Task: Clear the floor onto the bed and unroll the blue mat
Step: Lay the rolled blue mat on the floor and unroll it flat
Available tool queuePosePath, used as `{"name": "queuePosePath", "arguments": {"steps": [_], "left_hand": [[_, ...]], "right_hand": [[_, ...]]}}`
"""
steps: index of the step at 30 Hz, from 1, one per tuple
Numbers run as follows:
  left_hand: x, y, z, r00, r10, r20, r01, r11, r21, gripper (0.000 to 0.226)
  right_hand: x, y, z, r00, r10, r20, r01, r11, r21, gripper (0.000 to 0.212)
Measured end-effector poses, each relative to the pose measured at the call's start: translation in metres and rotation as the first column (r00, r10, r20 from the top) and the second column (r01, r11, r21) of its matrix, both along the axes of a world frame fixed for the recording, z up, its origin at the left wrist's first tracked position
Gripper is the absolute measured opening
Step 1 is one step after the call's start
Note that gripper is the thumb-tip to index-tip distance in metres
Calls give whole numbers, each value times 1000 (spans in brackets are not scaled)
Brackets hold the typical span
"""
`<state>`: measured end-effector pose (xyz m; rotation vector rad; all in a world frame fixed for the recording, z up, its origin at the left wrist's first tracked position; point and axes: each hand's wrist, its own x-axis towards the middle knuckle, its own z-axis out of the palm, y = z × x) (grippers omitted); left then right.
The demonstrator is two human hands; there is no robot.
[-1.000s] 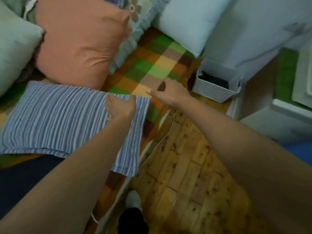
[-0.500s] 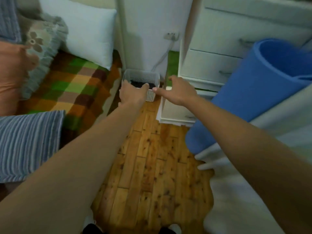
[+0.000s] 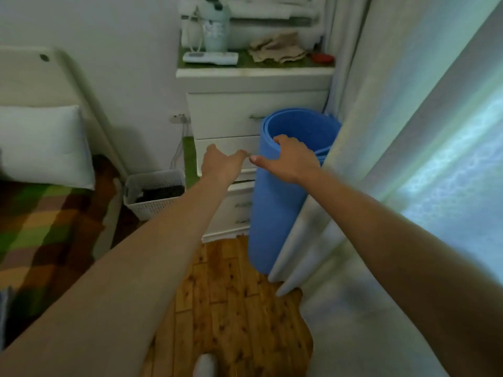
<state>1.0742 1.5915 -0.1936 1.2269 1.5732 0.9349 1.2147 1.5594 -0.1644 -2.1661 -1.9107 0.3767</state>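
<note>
The rolled blue foam mat (image 3: 275,202) stands upright on its end on the wooden plank floor (image 3: 231,308), wedged between the white drawer chest (image 3: 231,115) and the pale curtain (image 3: 381,131), which drapes over its right side. Standing it in that corner, I judge, is what stops it from springing open or tipping.

My right hand (image 3: 288,159) is on the roll's top rim: the fingers curl over the edge into the hollow core while the thumb stretches out leftward across the outer face. That hooked grip lets me tip and drag the roll out by its lip. My left hand (image 3: 221,164) is loosely open and holds nothing; it hovers just beside the mat's left edge, in front of the drawers, placed to catch the roll's side once it leans.

The strip of floor I can see is bare. A white perforated plastic basket (image 3: 153,195) sits beside the bed with the checked green and brown blanket (image 3: 35,227). Unrolling is not yet begun; the roll first needs to come clear of the curtain.
</note>
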Motion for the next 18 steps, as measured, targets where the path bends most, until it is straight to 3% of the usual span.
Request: {"name": "queuePosePath", "arguments": {"steps": [6,11,14,18], "left_hand": [[63,37,-3,985,-157,78,162,985,-65,86],[103,73,-24,962,-250,112,261,961,-88,59],[125,95,-42,944,-309,111,320,943,-93,74],[141,120,-59,969,-247,-17,240,952,-190,101]], "right_hand": [[51,8,5,988,-144,53,147,988,-44,90],[80,31,-4,967,-209,147,221,973,-71,90],[92,49,-21,952,-200,231,224,971,-84,89],[94,71,-46,922,-207,328,245,966,-79,89]]}}
